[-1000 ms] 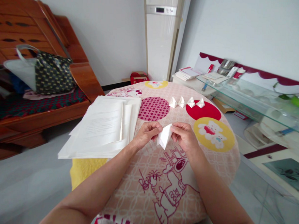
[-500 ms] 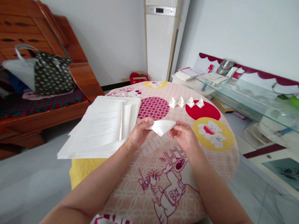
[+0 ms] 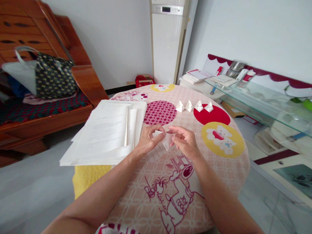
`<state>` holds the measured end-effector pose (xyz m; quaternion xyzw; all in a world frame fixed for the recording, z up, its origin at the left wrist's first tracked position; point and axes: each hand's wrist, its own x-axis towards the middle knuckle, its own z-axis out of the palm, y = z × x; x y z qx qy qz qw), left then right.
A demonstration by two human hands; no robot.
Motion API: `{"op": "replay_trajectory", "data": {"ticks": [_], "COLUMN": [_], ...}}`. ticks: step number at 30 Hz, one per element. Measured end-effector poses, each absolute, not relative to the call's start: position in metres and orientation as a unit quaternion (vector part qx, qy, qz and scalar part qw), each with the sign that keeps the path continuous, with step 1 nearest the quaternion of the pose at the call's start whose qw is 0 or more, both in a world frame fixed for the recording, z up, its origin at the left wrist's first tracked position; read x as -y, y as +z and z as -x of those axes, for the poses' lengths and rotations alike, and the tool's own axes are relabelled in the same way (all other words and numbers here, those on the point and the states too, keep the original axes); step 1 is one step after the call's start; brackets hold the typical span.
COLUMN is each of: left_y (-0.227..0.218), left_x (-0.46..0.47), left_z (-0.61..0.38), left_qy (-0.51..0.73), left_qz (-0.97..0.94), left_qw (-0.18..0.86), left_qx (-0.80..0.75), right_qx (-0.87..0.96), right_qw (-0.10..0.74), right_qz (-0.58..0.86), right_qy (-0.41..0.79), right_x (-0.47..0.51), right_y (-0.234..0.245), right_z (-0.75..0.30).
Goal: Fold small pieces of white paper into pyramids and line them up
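Between my two hands is a small piece of folded white paper, its lower corner pointing down toward me. My left hand pinches its upper edge between thumb and forefinger. From the other side my right hand has thumb and fingers closed on the paper, partly covering it. Beyond my hands several small folded paper shapes stand in a row on the table. A stack of white sheets, the top one printed, lies left of my left hand.
A patterned cloth covers the round table. To the right is a glass shelf bearing assorted items. A wooden bench with a dotted bag stands at left, and a tall white air conditioner at the back.
My hands have moved closer together, fingertips now nearly meeting at the paper's top edge. The paper, earlier stretched wide between them, is now more covered by my fingers.
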<state>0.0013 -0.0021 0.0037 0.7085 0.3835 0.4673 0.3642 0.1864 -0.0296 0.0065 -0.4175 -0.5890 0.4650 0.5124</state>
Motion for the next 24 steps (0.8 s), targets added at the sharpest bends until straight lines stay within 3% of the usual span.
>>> {"op": "replay_trajectory", "data": {"ticks": [2, 9, 15, 24], "left_y": [0.003, -0.007, -0.003, 0.005], "left_x": [0.003, -0.005, -0.004, 0.003], "left_z": [-0.002, -0.001, -0.003, -0.007], "left_qy": [0.464, 0.444, 0.439, 0.422], "left_qz": [-0.705, -0.607, -0.600, -0.626], "left_qw": [0.391, 0.627, 0.636, 0.610], "left_qx": [-0.367, -0.203, -0.206, -0.242], "right_qx": [0.570, 0.489, 0.523, 0.532], "right_qw": [0.502, 0.540, 0.489, 0.490], "right_qz": [0.415, 0.390, 0.377, 0.372], "right_qy": [0.500, 0.563, 0.588, 0.582], "right_x": [0.028, 0.023, 0.026, 0.032], "right_y": [0.004, 0.001, 0.007, 0.018], "right_z": [-0.185, -0.196, -0.201, -0.201]}}
